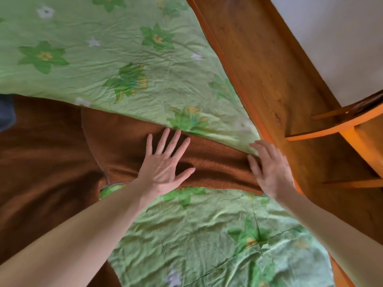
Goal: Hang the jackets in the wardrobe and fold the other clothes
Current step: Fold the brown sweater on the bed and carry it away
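Observation:
A brown fleece garment (41, 154) lies spread on the bed, its body at the left and one sleeve (215, 160) stretched out to the right. My left hand (163, 164) rests flat on the middle of that sleeve with its fingers spread. At the cuff end, by the bed's edge, my right hand (269, 168) lies open on the fabric with the fingers slightly curled and blurred. Neither hand grips the cloth.
The bed carries a green flowered cover (99, 48). A wooden bed frame (269, 79) runs diagonally along the right side, with a wooden chair (352, 131) beyond it. A bit of dark blue cloth (6, 112) shows at the left edge.

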Available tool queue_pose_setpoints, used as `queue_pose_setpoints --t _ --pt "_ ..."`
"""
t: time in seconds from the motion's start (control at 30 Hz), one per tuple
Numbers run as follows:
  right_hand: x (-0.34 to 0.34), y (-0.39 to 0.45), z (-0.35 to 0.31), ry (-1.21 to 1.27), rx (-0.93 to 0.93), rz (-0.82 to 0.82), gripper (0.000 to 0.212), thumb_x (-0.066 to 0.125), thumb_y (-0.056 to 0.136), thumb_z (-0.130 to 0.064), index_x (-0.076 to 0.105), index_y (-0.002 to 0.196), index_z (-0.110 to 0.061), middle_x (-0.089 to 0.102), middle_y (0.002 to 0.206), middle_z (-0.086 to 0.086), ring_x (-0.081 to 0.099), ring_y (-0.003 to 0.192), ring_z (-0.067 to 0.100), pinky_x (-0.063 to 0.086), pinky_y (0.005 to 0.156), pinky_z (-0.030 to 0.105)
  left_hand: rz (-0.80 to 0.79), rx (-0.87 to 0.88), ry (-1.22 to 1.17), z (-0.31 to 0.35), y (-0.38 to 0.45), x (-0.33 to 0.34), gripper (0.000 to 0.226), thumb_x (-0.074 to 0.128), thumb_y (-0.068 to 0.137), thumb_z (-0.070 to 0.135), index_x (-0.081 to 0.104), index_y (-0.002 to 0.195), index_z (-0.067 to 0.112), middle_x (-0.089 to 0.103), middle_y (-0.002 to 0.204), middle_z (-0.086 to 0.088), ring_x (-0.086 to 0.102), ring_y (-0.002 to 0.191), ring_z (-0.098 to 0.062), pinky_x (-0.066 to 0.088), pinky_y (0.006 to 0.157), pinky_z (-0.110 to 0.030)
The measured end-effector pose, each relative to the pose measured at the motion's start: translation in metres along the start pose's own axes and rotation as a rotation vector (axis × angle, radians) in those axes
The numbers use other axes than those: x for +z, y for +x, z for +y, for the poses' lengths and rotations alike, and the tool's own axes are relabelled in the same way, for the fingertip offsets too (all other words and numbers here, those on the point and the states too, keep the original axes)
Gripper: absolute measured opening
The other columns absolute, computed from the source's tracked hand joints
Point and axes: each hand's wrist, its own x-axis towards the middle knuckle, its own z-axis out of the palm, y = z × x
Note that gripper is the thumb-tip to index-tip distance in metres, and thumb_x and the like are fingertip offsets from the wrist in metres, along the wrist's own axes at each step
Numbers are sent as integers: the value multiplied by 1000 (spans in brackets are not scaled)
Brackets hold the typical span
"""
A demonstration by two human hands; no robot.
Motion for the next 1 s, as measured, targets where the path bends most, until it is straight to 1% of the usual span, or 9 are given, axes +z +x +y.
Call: queue_pose_setpoints --t 0.03,0.1,0.17,0.23,0.4,0.57,0.73,0.9,1.0 --pt "4 -2 -8 3 -119 -48 44 45 110 -32 48 151 -15 43 159 5 39 148 28 33 118 44 18 10 -12 0 -2 0 87 15 96 81 4 168 32 -1 176 -1 -5 163 -27 3 126 -66" --pt "16 -8 -21 -81 -355 -158 55 33 112 -37 30 163 -16 23 172 2 19 159 22 19 127 41 38 24 -42 -1 -9 -2 84 18 100 76 10 168 29 6 176 -1 1 163 -25 6 127 -62" --pt "28 -12 -31 -201 -454 -247 60 24 110 -40 19 166 -17 15 174 0 17 159 19 20 126 43 40 31 -52 -9 -18 -4 81 17 101 73 14 168 27 6 176 -1 3 163 -23 8 128 -58" --pt "32 -11 -42 -222 -415 -266 61 21 110 -42 18 165 -17 17 173 1 20 159 19 26 123 46 30 29 -47 -21 -26 -6 80 14 102 71 16 168 25 8 176 -1 4 163 -22 10 129 -56" --pt "28 8 -101 -109 -392 -237 64 20 111 -51 22 165 -16 17 173 0 13 160 14 20 127 42 69 -45 -32 -61 -48 -16 75 19 105 64 29 165 20 21 174 -4 15 161 -23 15 128 -55" --pt "45 32 -218 81 -308 -186 69 29 107 -61 30 163 -20 25 171 0 21 158 18 22 128 43 129 -169 12 -119 -92 -33 70 29 106 60 34 163 18 27 172 -8 19 160 -27 17 127 -56" --pt "63 39 -345 203 -269 -155 69 27 107 -62 28 163 -21 27 170 -1 18 159 18 23 128 45 186 -346 -20 -178 -163 -46 67 29 108 55 36 162 17 32 169 -9 25 159 -28 22 126 -56" --pt "77 28 -456 236 -365 -150 65 32 108 -56 32 162 -21 30 169 -1 20 158 18 26 127 45 166 -553 -26 -249 -235 -55 64 25 107 50 38 161 17 35 168 -9 28 158 -28 25 127 -55" --pt "90 18 -517 234 -454 -185 62 31 110 -54 30 163 -22 28 170 -1 17 159 17 22 128 44 154 -630 9 -293 -283 -56 63 23 107 46 38 161 17 35 168 -9 28 157 -28 25 126 -55"
